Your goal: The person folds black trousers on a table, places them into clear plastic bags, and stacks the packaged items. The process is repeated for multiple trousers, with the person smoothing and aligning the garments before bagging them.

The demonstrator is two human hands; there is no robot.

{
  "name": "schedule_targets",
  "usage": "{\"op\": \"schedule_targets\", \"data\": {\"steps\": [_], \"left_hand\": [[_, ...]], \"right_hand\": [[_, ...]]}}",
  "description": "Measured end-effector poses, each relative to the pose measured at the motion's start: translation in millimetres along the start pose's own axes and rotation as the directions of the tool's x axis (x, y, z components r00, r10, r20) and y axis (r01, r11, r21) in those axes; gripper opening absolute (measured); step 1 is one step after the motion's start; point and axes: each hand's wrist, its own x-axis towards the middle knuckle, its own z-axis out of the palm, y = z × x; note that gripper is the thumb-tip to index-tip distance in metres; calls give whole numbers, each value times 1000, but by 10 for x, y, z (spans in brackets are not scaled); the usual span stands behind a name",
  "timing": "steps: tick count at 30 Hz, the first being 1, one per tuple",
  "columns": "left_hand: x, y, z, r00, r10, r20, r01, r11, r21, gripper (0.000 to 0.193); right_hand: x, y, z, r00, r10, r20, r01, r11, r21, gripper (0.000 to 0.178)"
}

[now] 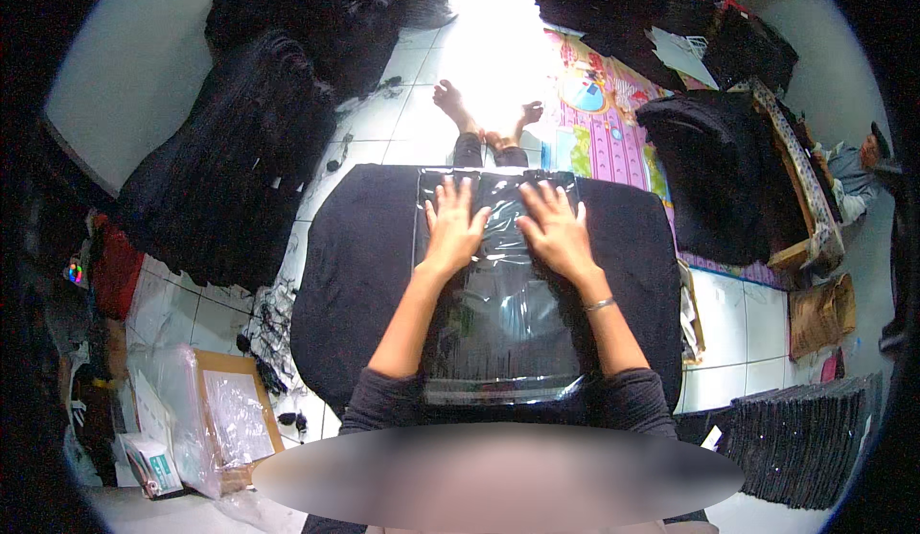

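Note:
A clear plastic bag (503, 318) with a folded black garment inside lies on a wide black cloth-covered surface (359, 275) across my lap. My left hand (453, 227) rests flat on the bag's upper left part, fingers spread. My right hand (554, 229) lies flat on the upper right part, also spread; a thin bracelet circles that wrist. Both palms press on the plastic, side by side and a little apart. My bare feet (479, 112) show beyond the far edge of the cloth.
Big heaps of black garments (259, 141) lie on the tiled floor at left and at the back. Another black pile (714, 170) sits on a colourful mat at right. A stack of bagged garments (805, 438) stands lower right. Plastic bags and a cardboard sheet (225, 409) lie lower left. A person (853, 174) sits far right.

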Motion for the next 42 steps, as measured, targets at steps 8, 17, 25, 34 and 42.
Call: {"op": "schedule_targets", "data": {"steps": [8, 17, 25, 34, 42], "left_hand": [[-1477, -182, -914, 947, -318, 49, 320, 946, -53, 33], [-1186, -156, -782, 929, -367, 41, 357, 865, -353, 37], [-1847, -147, -1033, 840, -437, 322, 534, 562, -632, 55], [-1976, -156, -1057, 884, -375, 279, 460, 588, -666, 55], [-1941, -11, -1181, 973, -17, 230, 3, 998, 61, 47]], "right_hand": [[-1184, 115, -528, 920, 391, 34, -368, 831, 417, 59], [-700, -554, -364, 980, -135, -145, 122, 988, -95, 62], [-1214, -1154, -46, 939, -333, 81, 338, 940, -55, 57], [-1293, -1521, 67, 985, -170, 26, 128, 827, 547, 19], [-1146, -1344, -76, 890, -411, 195, 175, 705, 687, 15]]}}
